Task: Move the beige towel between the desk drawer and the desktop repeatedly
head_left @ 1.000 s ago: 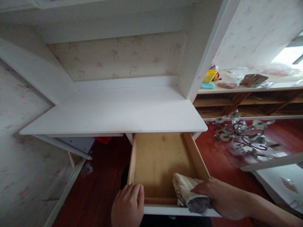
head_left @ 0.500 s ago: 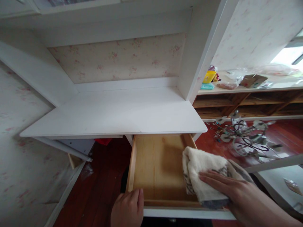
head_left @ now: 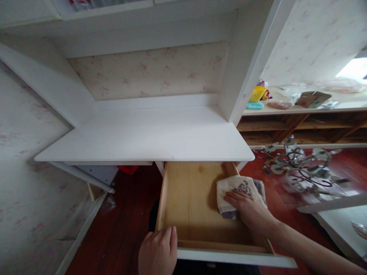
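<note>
A wooden drawer (head_left: 189, 214) with a white front stands pulled out from under a white desk top (head_left: 149, 135). My right hand (head_left: 248, 209) lies with fingers flat on a folded cream cloth (head_left: 233, 188) with a dark pattern, pressing it against the drawer's right inner side near the back. My left hand (head_left: 159, 252) rests on the drawer's front edge at the left, fingers curled down over it.
A metal chandelier (head_left: 304, 168) lies on the red wooden floor (head_left: 126, 214) to the right. A long shelf unit (head_left: 301, 122) behind it carries a yellow tub, a cardboard box and bags. A white board (head_left: 332, 202) lies at the lower right. Floral wallpaper covers the left wall.
My right hand has carried the cloth from the drawer's front right corner up along the right side towards the back. My left hand has stayed on the front edge.
</note>
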